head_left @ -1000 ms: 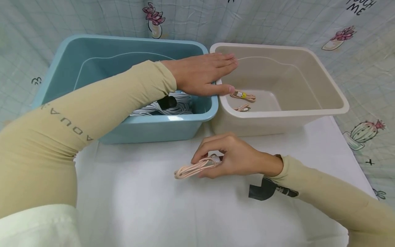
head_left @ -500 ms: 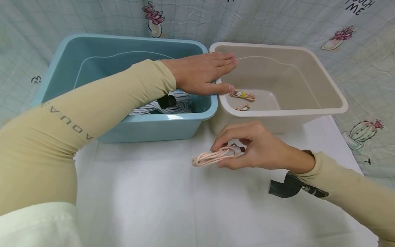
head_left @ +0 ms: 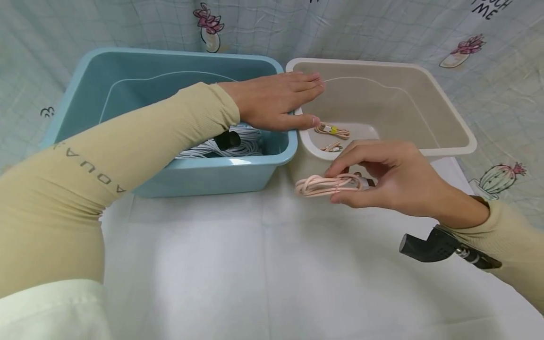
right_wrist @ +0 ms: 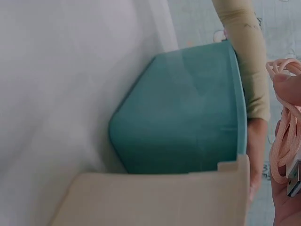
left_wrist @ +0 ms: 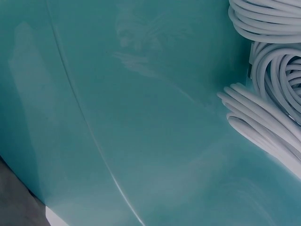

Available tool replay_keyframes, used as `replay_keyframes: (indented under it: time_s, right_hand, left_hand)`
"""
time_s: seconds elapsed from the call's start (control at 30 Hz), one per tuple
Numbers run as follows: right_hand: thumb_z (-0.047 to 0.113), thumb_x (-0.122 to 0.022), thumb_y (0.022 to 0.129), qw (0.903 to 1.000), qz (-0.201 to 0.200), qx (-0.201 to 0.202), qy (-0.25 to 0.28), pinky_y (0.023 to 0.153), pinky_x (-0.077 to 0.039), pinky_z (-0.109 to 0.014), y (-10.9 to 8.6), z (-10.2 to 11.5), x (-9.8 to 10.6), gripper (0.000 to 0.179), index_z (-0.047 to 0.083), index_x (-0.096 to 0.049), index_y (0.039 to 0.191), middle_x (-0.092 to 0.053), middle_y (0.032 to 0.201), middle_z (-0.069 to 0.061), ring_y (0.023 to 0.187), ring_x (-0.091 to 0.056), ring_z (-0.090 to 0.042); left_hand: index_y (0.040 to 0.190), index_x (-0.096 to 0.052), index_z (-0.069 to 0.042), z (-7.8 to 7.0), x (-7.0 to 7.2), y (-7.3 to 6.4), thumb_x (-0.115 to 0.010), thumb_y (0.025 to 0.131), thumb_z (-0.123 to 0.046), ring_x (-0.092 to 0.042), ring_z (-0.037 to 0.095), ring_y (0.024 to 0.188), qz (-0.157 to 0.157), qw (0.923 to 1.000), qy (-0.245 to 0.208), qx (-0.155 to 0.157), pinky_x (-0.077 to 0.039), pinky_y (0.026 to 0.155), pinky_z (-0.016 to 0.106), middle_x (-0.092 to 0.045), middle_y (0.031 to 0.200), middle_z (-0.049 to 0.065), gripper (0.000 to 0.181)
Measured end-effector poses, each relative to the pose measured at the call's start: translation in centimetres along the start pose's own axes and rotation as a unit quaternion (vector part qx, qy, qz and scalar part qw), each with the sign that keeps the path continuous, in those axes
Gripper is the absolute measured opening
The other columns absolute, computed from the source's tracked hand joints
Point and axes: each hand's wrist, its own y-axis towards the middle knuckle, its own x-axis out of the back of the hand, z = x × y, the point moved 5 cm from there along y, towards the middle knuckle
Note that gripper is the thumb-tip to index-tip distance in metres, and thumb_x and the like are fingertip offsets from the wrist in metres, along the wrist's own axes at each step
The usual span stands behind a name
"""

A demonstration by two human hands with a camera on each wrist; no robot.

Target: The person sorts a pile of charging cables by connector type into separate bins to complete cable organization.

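Observation:
My right hand (head_left: 391,177) pinches a coiled pink USB cable (head_left: 329,184) between thumb and fingers, in front of the beige bin's near wall. The right wrist view shows the same cable (right_wrist: 287,136) with its metal USB plug (right_wrist: 295,179). My left hand (head_left: 280,101) lies flat with straight fingers across the adjoining rims of the blue bin (head_left: 212,177) and the beige bin (head_left: 446,108). Two coiled pink cables (head_left: 333,131) lie on the beige bin's floor, one with a yellow band. Bundled white cables (head_left: 250,141) fill part of the blue bin, partly hidden by my left arm.
Both bins stand side by side on a white cloth-covered table (head_left: 204,264). A patterned curtain (head_left: 365,28) hangs behind them. Black wrist cameras show on both arms, the right one (head_left: 429,245) hanging below the wrist.
My right hand has carried the pink cable up and to the right, from over the table to the beige bin's front. My left hand has stayed in place.

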Motion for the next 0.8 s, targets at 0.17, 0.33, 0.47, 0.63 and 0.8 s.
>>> replay_keyframes:
  time_s: [0.17,0.33,0.47,0.63,0.8]
  right_hand:
    - [-0.026,-0.075,0.061,0.996,-0.019,0.029,0.083,0.065,-0.05,-0.019,0.1,-0.3,2.0,0.039,-0.01,-0.07,0.096,-0.073,0.092,-0.006,0.081,-0.058,-0.016]
    - [-0.026,-0.075,0.062,0.9935,-0.061,0.023,0.093,0.071,-0.053,-0.016,0.3,-1.1,4.3,0.035,-0.016,-0.067,0.094,-0.073,0.092,-0.008,0.079,-0.058,-0.018]
    - [-0.029,-0.073,0.061,0.9917,-0.108,-0.013,0.068,0.075,-0.056,-0.017,0.6,-1.8,5.9,0.035,-0.019,-0.066,0.094,-0.074,0.089,-0.01,0.078,-0.063,-0.018]
    - [-0.026,-0.073,0.064,0.9859,-0.145,-0.066,0.052,0.077,-0.057,-0.014,0.9,-3.2,7.8,0.033,-0.017,-0.067,0.096,-0.074,0.089,-0.008,0.079,-0.066,-0.016]
    - [-0.021,-0.076,0.066,0.9756,-0.183,-0.102,0.065,0.071,-0.057,-0.013,1.0,-4.8,9.7,0.034,-0.016,-0.067,0.098,-0.074,0.089,-0.008,0.076,-0.068,-0.015]
  left_hand:
    - [0.158,-0.001,-0.019,0.0,0.1,0.0,-0.025,0.096,-0.069,0.003,0.019,0.156,0.002,1.0,-0.001,0.001,-0.004,0.129,0.041,0.002,0.166,0.001,0.083]
    - [0.158,0.0,-0.019,0.0,0.0,0.0,-0.025,0.096,-0.068,0.004,0.02,0.156,0.006,1.0,-0.008,0.0,-0.004,0.129,0.042,0.004,0.166,0.001,0.083]
    - [0.158,0.0,-0.019,0.0,-0.1,-0.1,-0.025,0.096,-0.068,0.004,0.02,0.156,0.006,0.9999,-0.01,-0.005,-0.004,0.129,0.041,0.004,0.166,0.001,0.082]
    - [0.158,-0.001,-0.018,0.0,-0.1,-0.1,-0.025,0.096,-0.067,0.003,0.019,0.156,0.006,0.9999,-0.008,-0.009,-0.004,0.13,0.041,0.003,0.167,0.002,0.082]
    - [0.158,-0.001,-0.019,0.0,0.0,-0.1,-0.025,0.096,-0.067,0.003,0.018,0.156,0.003,0.9999,-0.005,-0.01,-0.003,0.13,0.04,0.003,0.167,0.001,0.082]
